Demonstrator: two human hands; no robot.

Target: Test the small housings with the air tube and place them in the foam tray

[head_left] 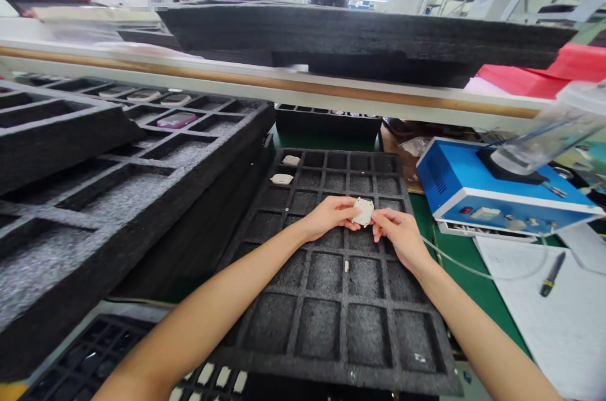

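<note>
Over a black foam tray (pixel 319 268) with square pockets, a small white plate-like part (pixel 363 212) with notched edges is held up. My left hand (pixel 334 216) pinches its left side between thumb and fingers. At its right edge, the closed fingers of my right hand (pixel 395 230) meet the part; whether they grip it or a tiny piece is too small to tell. Two similar white parts, one (pixel 291 161) above the other (pixel 282 179), sit at the tray's far left corner. A tiny pale piece (pixel 346 266) lies on a divider below my hands.
Large foam trays (pixel 227 129) are stacked at the left. A blue box device (pixel 502 192) with a clear container (pixel 534 142) on top stands right, its thin tube (pixel 464 265) reaching my right hand. Paper (pixel 521 287) and a pen (pixel 553 275) lie beside it. A shelf (pixel 265 79) crosses ahead.
</note>
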